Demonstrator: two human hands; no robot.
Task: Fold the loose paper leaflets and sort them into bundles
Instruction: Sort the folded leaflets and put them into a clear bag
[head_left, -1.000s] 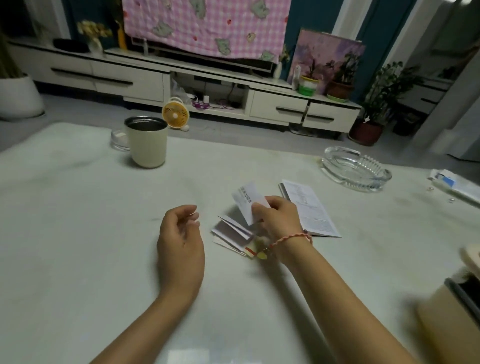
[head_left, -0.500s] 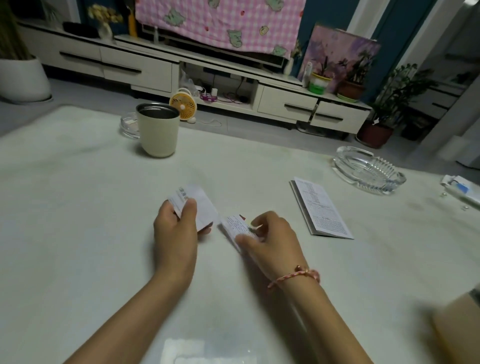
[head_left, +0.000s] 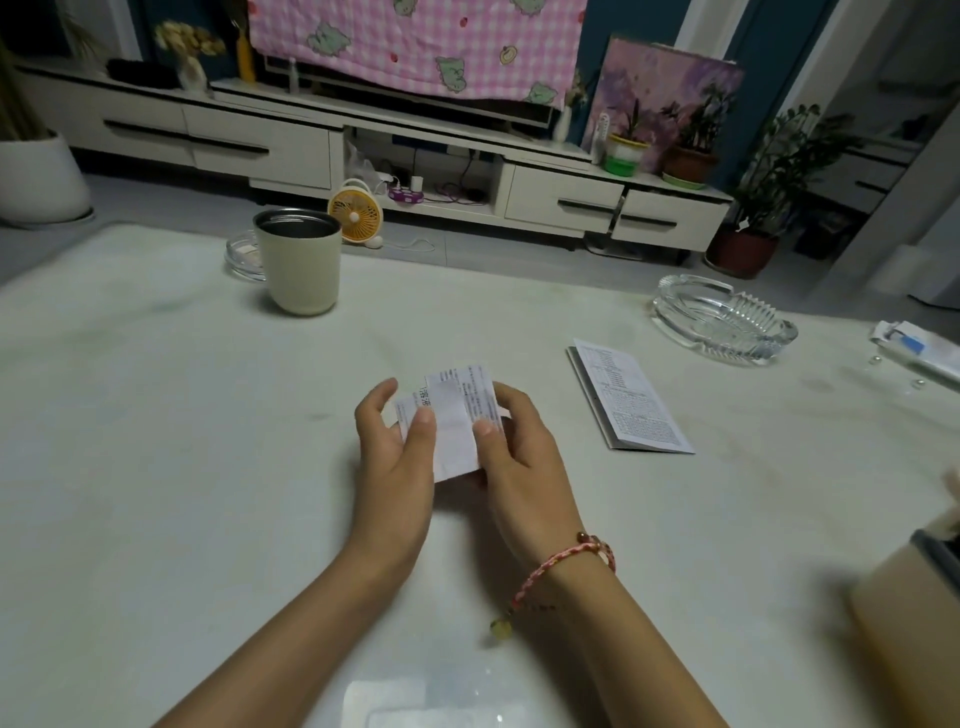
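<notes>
**Sorting midway: one leaflet laid aside, a small bundle in hand**

Head view. The left hand (head_left: 395, 457) and the right hand (head_left: 519, 462) meet just above the middle of the counter (head_left: 156, 467). Each grip is closed on the small leaflets (head_left: 454, 426), with the thumb on the front and the fingers behind the paper. The sheets overlap in a loose fan and are not squared. I count at least two, perhaps three, and cannot tell closer than that.

To the right, well apart from the hands, one larger leaflet (head_left: 631, 400) lies folded flat on the counter, alone.

Every leaflet in view looks folded, so I judge the folding largely done. The sorting seems about halfway. The held sheets need squaring into a bundle and setting down.

Also on the counter are one mug (head_left: 301, 275) and one glass ashtray (head_left: 722, 322).
</notes>
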